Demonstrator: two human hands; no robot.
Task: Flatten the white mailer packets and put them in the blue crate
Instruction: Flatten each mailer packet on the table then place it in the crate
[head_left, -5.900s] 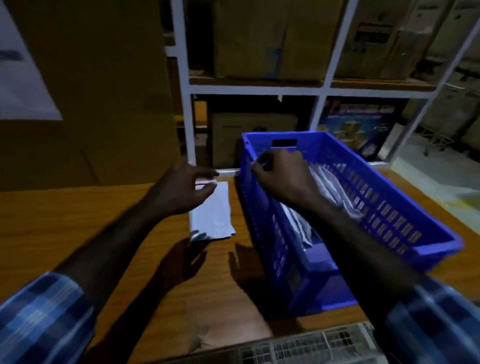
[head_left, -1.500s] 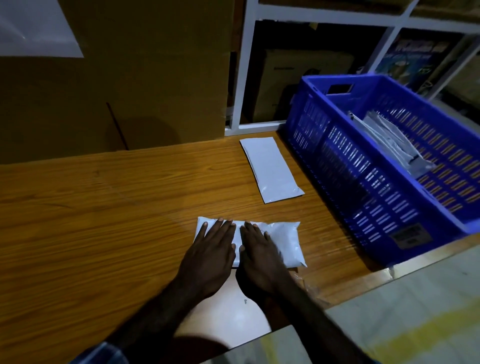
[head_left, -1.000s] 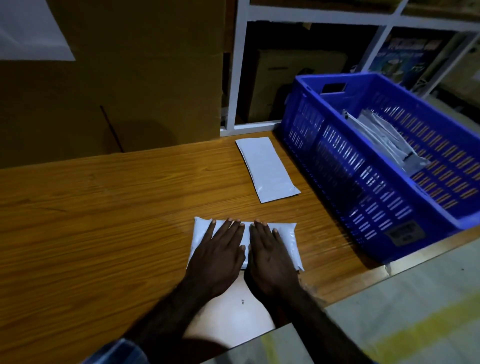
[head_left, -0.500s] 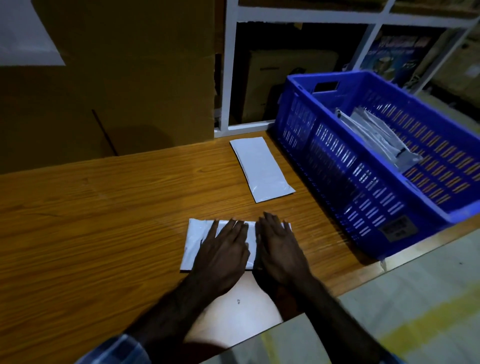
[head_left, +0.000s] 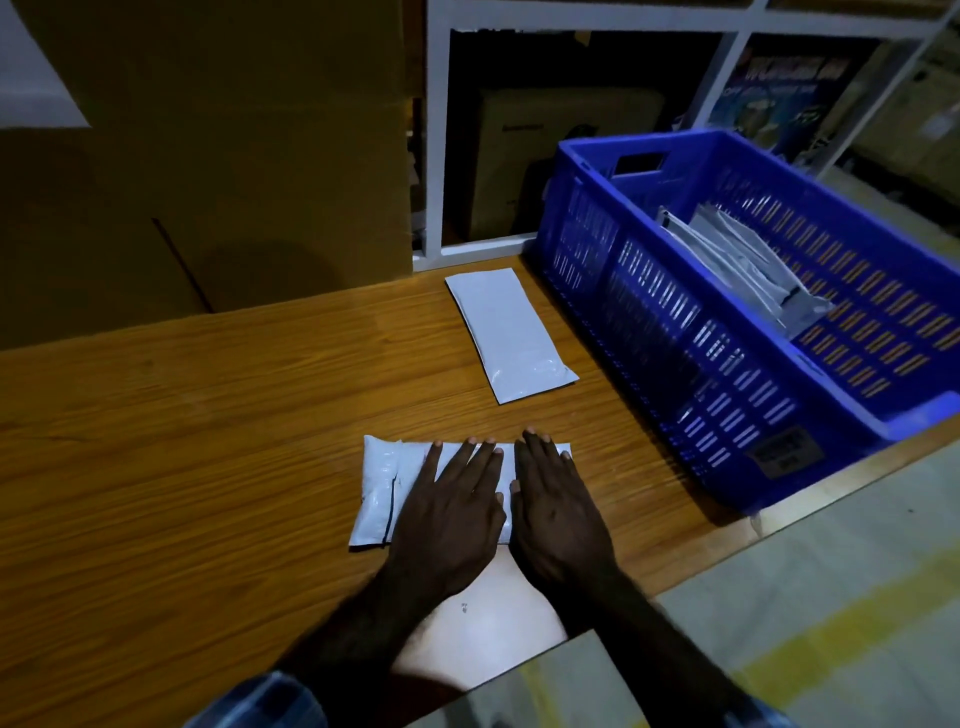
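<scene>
A white mailer packet (head_left: 382, 488) lies crosswise on the wooden table near its front edge. My left hand (head_left: 452, 512) and my right hand (head_left: 556, 506) press flat on it side by side, fingers straight, covering its middle and right end. Its puffy left end shows beside my left hand. A second white mailer packet (head_left: 509, 332) lies flat farther back, beside the blue crate (head_left: 675, 332). The crate stands at the right and holds several white packets (head_left: 737, 265) leaning inside.
A large cardboard box (head_left: 208, 156) stands at the back left of the wooden table (head_left: 182, 441). A white shelf frame (head_left: 436, 130) with boxes rises behind. The table's front edge runs diagonally at the lower right, with floor beyond.
Since the earliest frame a packet has come to the table's front under both palms. My hands have slid right along it over the last second, uncovering its left end.
</scene>
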